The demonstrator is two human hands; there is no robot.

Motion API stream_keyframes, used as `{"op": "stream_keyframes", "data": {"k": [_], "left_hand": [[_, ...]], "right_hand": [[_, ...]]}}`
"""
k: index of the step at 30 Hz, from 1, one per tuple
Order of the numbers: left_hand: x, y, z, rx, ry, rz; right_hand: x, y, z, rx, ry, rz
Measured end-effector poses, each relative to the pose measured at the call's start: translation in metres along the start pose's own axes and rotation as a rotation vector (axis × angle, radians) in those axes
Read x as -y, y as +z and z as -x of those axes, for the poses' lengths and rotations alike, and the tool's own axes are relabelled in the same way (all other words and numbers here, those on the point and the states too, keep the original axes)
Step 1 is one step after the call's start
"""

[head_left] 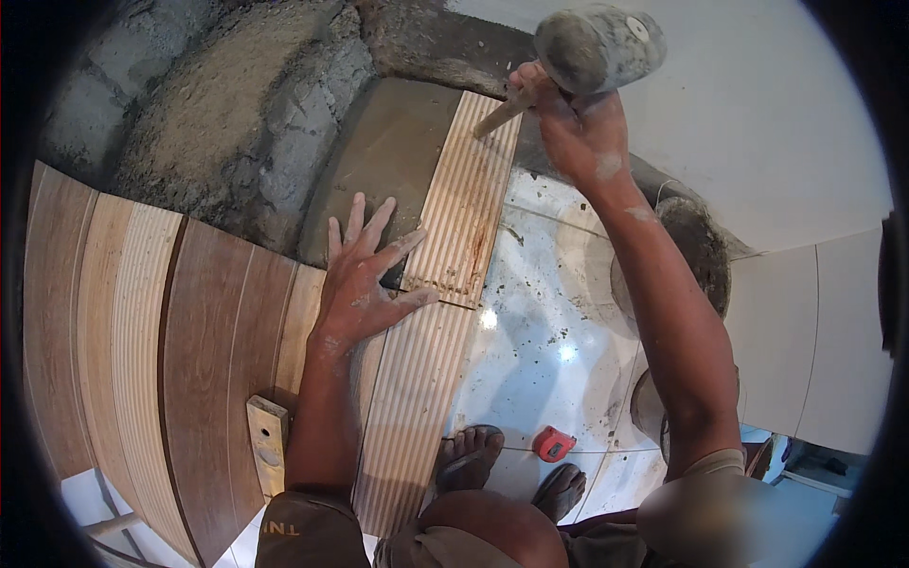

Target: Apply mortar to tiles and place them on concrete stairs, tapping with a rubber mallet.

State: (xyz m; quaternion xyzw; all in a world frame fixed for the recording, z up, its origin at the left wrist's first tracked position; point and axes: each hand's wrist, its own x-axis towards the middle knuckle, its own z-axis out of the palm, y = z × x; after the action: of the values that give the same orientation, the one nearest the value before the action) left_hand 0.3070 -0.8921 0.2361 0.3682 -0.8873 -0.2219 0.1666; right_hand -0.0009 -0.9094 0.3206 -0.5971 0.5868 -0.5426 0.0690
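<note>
Hands at the ribbed tile

Left hand (365, 284), fingers spread flat, presses the ribbed tile (464, 204) lying centre on wet mortar (393, 156). Right hand (578, 128), far right, is clenched around the mallet (597, 47) handle.

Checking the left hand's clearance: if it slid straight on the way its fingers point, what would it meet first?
The left hand points up toward the wet mortar; it would likely meet that first, with the ribbed tile just beside it.

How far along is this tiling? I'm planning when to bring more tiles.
Done: wood-look tiles cover the wall's left part. In hand: the left hand presses a ribbed tile onto wet mortar, while the right hand holds a rubber mallet above it. Left: the rough bare cement beyond remains uncovered.
</note>
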Motion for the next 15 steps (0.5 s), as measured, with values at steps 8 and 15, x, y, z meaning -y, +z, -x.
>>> {"op": "stream_keyframes", "data": {"k": [8, 15], "left_hand": [[0.001, 0.001, 0.000, -0.009, 0.019, -0.005], [-0.001, 0.001, 0.002, 0.004, 0.007, 0.002]], "right_hand": [[0.005, -0.005, 0.009, 0.040, -0.056, 0.061], [-0.001, -0.003, 0.011, 0.004, -0.049, 0.003]]}}
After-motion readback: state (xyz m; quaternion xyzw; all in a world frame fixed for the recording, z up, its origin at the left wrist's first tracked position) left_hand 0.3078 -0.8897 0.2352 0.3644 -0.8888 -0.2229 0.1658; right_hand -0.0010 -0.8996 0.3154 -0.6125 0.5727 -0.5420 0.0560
